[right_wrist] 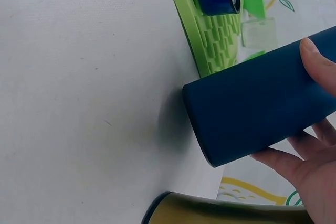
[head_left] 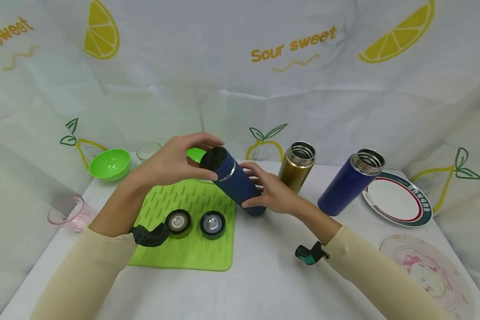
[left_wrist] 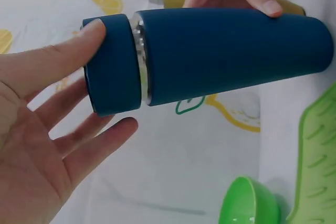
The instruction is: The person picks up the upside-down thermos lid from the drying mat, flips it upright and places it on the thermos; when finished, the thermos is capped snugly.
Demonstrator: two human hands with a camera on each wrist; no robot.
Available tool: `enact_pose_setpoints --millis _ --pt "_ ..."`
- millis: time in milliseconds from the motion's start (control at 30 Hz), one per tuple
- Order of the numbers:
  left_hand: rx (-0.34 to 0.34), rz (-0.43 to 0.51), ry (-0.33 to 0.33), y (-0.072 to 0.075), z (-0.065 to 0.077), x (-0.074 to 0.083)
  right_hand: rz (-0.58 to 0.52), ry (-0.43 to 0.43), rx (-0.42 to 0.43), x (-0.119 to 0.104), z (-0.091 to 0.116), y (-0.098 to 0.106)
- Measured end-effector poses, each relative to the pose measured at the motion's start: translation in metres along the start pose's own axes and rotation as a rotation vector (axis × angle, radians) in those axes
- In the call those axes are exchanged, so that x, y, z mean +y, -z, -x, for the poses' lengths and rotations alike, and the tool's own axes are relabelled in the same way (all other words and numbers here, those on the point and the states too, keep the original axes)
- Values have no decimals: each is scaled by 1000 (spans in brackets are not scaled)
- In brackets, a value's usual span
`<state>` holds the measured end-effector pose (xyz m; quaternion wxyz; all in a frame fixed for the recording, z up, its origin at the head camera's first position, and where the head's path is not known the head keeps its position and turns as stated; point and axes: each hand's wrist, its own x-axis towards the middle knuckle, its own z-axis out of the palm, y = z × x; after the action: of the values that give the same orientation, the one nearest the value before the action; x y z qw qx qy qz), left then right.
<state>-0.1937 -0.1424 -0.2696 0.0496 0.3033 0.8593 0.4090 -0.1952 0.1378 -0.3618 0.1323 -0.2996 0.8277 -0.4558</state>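
A dark blue thermos (head_left: 238,186) leans to the left between my hands, its base low over the white table. My left hand (head_left: 176,159) holds the thermos lid (left_wrist: 113,66), thumb on the near side and fingers behind. Between lid and body shows a silver ring (left_wrist: 140,56). My right hand (head_left: 278,192) grips the lower body, with the thumb on one side and the fingers on the other. Two round lids (head_left: 178,222) lie on the green ridged mat (head_left: 184,255) below my left hand. An uncapped gold thermos (head_left: 294,173) stands just behind my right hand.
An uncapped blue thermos (head_left: 346,186) stands to the right, beside a green-rimmed plate (head_left: 396,198). Nearer lies a pink patterned round plate (head_left: 428,271). At left are a green bowl (head_left: 110,165), a clear glass (head_left: 148,150) and a pink glass (head_left: 70,211).
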Motion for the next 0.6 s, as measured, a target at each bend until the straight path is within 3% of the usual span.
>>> enact_pose_setpoints --millis 100,167,233,367,433,600 --pt "-132 62 -21 9 0 0 10 5 -4 0 0 1" --pt "-165 44 -28 10 0 0 8 1 -4 0 -1 1" --pt "-158 -6 -24 9 0 1 4 -11 -5 0 -1 2" --pt "-81 -139 15 2 -3 6 -3 -17 -16 0 -2 3" --pt "-75 -139 7 1 -4 9 0 -15 -21 1 -2 3" --pt "-138 -74 -50 4 -4 11 2 -17 -19 2 -3 4"
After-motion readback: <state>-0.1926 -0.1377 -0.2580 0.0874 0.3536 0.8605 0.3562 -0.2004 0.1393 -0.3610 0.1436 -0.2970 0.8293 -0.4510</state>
